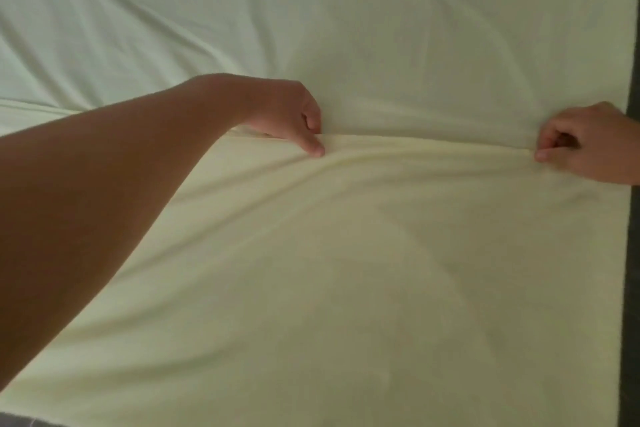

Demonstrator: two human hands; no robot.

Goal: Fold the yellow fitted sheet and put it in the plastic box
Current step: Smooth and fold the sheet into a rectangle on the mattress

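The yellow fitted sheet (346,270) lies spread flat, pale and soft, with shallow wrinkles fanning toward its far edge. That bunched edge runs left to right, sagging slightly between the hands. The left hand (294,118) pinches it mid-span; the right hand (585,146) pinches it beside the dark strip (633,253) bordering the right side. Paler cloth (311,10) stretches beyond.
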